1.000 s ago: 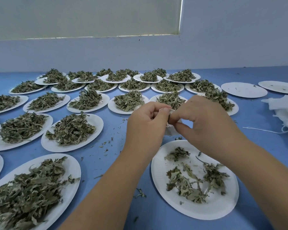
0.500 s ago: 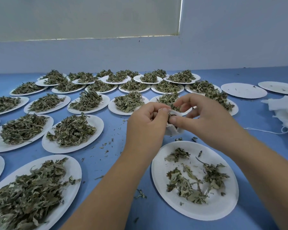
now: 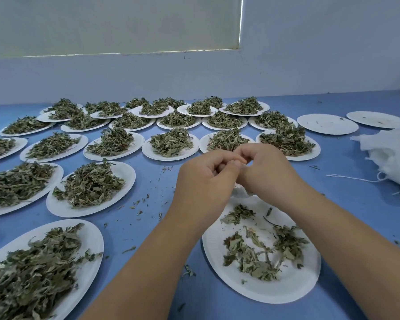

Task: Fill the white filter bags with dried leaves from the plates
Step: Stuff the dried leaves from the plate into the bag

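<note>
My left hand [image 3: 203, 181] and my right hand [image 3: 267, 174] meet above the far edge of a white paper plate [image 3: 293, 289] that carries a thin scatter of dried leaves [image 3: 252, 255]. Both hands have curled fingers pinching a small white filter bag [image 3: 241, 192]; only its lower part shows beneath them. The bag's mouth is hidden by the fingers.
Several paper plates heaped with dried leaves, such as one [image 3: 90, 184], cover the blue table [image 3: 153, 227] to the left and back. Two nearly bare plates [image 3: 327, 123] lie at the back right. A pile of white filter bags [image 3: 393, 158] with loose strings sits at the right edge.
My right hand's fingers, spread half a second ago, have curled in against the left hand's fingertips, hiding the top of the bag. Both hands stay above the plate's far edge.
</note>
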`<action>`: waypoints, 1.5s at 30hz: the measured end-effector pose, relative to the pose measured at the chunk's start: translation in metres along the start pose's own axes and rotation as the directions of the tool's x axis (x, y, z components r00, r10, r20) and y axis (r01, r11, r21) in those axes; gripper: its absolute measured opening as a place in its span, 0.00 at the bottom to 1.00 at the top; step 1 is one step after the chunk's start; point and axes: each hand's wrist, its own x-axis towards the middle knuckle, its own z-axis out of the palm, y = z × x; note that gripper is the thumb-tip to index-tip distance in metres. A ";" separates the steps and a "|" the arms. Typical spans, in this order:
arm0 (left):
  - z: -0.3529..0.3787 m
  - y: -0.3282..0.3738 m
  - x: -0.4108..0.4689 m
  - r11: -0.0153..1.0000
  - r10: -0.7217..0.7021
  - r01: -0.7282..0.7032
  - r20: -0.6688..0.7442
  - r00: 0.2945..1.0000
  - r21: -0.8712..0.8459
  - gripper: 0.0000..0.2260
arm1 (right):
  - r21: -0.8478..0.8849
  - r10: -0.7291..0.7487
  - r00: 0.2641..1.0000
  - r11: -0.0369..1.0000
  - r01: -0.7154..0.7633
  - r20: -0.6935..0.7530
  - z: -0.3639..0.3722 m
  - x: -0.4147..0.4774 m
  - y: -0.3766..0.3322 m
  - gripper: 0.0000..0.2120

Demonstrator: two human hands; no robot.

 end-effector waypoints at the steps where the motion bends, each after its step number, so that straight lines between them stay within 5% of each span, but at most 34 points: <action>1: 0.000 0.000 0.001 1.000 -0.001 0.001 0.000 1.000 -0.001 0.11 | -0.001 -0.007 1.000 1.000 0.007 -0.010 0.000 0.000 0.000 0.09; 4: -0.002 0.000 0.001 0.999 0.005 -0.005 -0.008 1.000 -0.040 0.10 | 0.085 -0.023 1.000 0.996 0.022 0.011 -0.003 -0.002 0.000 0.06; 10: -0.009 -0.003 0.004 0.989 -0.033 0.016 -0.116 0.993 -0.145 0.10 | 0.379 -0.060 0.928 0.921 -0.091 0.367 -0.016 -0.012 -0.003 0.13; 16: -0.006 -0.002 0.003 0.976 -0.057 0.051 -0.025 0.998 -0.210 0.09 | 0.403 -0.008 0.988 0.914 -0.054 0.151 -0.003 -0.011 -0.002 0.14; 23: 0.000 0.003 -0.001 0.974 -0.042 0.061 0.089 0.995 -0.219 0.10 | 0.162 0.053 0.999 0.985 -0.053 0.003 0.002 -0.006 -0.002 0.13; 29: 0.001 0.001 0.001 0.984 -0.047 0.063 0.094 0.994 -0.167 0.09 | 0.012 0.068 0.997 0.998 -0.068 -0.034 0.002 -0.002 0.001 0.05; 38: -0.005 0.001 0.003 0.970 -0.048 0.044 -0.014 0.999 -0.238 0.11 | 0.344 -0.041 0.992 0.939 -0.002 0.118 -0.011 -0.008 0.002 0.07; 45: -0.001 -0.001 0.001 0.988 -0.041 0.047 0.037 0.998 -0.150 0.11 | 0.123 -0.034 0.999 0.992 0.036 -0.015 -0.002 -0.006 0.008 0.05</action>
